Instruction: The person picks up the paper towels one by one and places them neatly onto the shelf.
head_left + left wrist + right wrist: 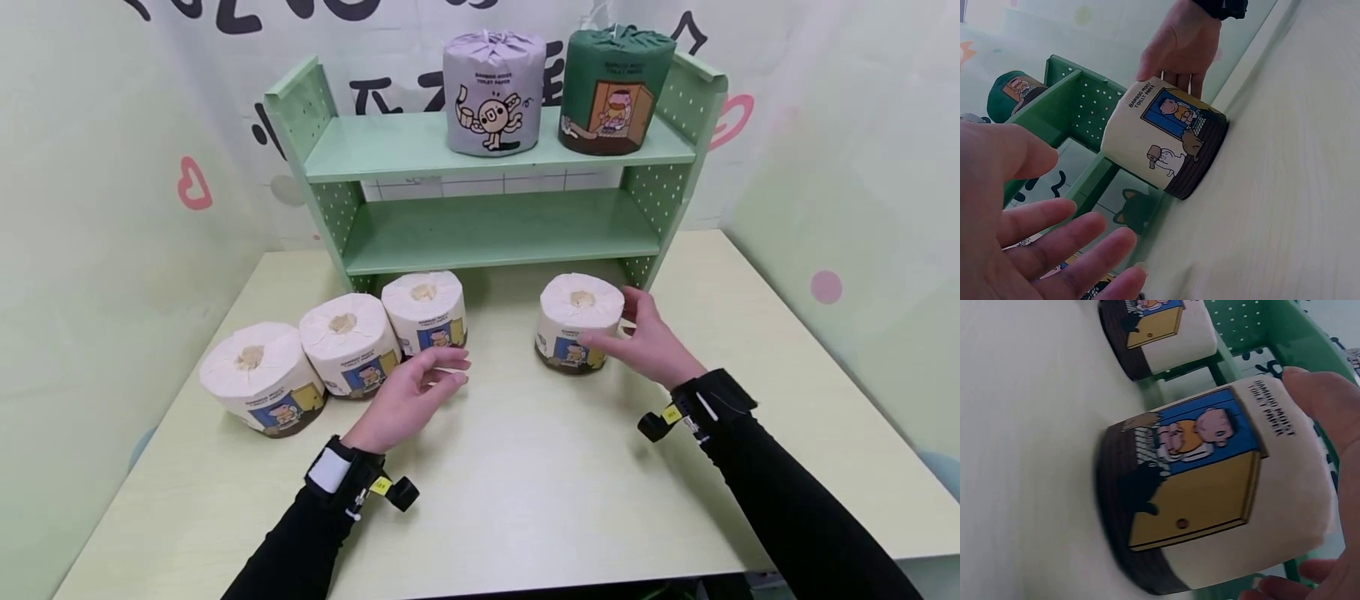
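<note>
My right hand [648, 342] grips a wrapped toilet roll [579, 321] from its right side, thumb at the front and fingers round the back. White paper printed with a blue and yellow cartoon covers this roll, and a dark brown band runs round its base. In the right wrist view the thumb lies against the wrapper near the printed lettering. My left hand [412, 387] holds nothing; its fingers are relaxed and spread a little, close in front of the nearest of three matching rolls [423, 304]. The other two, a middle roll [348, 342] and an outer roll [258, 375], stand to the left.
A green two-tier shelf [502, 225] stands at the back of the pale table [517, 500]. On its upper board sit a lilac wrapped roll [495, 92] and a dark green one [617, 87]. Light printed curtains [847, 167] enclose the table on the sides and back.
</note>
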Tool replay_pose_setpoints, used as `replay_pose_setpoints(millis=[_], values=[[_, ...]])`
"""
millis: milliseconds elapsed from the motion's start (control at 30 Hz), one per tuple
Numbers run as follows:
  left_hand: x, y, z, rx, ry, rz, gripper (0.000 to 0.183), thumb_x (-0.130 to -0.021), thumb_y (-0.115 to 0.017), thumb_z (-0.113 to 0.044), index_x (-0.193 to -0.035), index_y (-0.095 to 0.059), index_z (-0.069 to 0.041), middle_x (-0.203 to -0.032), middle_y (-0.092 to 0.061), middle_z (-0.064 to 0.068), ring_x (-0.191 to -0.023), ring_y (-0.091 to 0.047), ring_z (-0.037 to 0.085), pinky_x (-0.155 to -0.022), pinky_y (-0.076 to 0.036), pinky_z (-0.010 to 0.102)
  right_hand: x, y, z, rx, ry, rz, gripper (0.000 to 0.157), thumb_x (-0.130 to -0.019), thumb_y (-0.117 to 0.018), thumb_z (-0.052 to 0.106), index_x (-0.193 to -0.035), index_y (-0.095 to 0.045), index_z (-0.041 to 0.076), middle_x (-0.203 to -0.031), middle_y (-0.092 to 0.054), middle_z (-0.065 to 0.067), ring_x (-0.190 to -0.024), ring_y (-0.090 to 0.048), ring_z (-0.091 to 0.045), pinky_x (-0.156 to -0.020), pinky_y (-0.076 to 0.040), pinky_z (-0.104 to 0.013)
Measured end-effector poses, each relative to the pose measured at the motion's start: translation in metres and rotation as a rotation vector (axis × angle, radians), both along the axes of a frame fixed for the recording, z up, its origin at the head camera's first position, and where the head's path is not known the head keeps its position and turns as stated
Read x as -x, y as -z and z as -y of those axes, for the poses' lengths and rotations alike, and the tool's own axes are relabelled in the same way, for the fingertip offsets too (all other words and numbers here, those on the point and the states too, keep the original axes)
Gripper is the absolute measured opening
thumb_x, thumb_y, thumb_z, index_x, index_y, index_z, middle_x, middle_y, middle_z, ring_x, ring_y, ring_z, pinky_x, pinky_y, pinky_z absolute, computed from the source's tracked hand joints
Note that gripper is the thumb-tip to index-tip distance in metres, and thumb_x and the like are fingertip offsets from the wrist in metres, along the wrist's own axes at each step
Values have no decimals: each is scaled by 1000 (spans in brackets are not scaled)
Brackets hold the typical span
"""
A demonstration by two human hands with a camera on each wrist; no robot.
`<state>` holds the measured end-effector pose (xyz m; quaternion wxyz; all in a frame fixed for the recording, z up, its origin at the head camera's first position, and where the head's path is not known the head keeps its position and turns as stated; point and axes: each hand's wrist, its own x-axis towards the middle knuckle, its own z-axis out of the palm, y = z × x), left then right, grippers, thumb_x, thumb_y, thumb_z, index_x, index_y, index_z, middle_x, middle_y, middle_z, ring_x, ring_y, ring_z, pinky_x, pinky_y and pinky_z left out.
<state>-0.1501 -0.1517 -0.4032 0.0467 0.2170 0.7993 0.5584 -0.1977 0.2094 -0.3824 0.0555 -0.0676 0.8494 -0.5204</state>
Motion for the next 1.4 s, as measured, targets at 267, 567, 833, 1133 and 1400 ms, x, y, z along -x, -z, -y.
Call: replay_pose_setpoints(millis=[267,567,833,1133,1400], values=[[-1,1,2,-7,1,-4,29,-102,-61,-22,-130,-58,-20,-125,-61,10,-104,-61,26,-81,-54,45,7,20,9,85,-48,-4,117,-74,-90,27,-151,-4,10,-148,-25,-15,-131,-31,-29,-111,-24,-55],[-1,1,3,-8,3,-9,28,-102,-61,-22,-130,-58,-19,-125,-61,10,-104,-61,26,-81,-54,44,10,23,12,62,-54,-47,115,-76,-89,17,-151,-3,6,-149,-23,-19,-132,-31,-31,-111,-26,-54],[-4,-4,0,-11,-22,13,28,-102,-60,-14,-130,-58,-14,-122,-62,5,-104,-60,28,-83,-53,49,11,26,14,51,-56,-44,114,-76,-90,18,-151,-5,5,-147,-27,-19,-130,-32,-30,-111,-27,-54],[-12,-14,-5,-5,-33,27,28,-102,-58,-8,-130,-57,-8,-122,-62,8,-104,-60,31,-84,-52,55,7,27,11,-41,-6,-77,109,-75,-89,36,-151,-14,10,-144,-38,-14,-124,-41,-28,-104,-37,-54],[0,0,0,-6,-2,13,29,-102,-61,-22,-130,-58,-19,-125,-61,9,-104,-60,26,-81,-54,45,2,14,6,-40,15,-77,104,-77,-86,40,-148,-20,4,-141,-41,-17,-125,-43,-32,-103,-38,-55]])
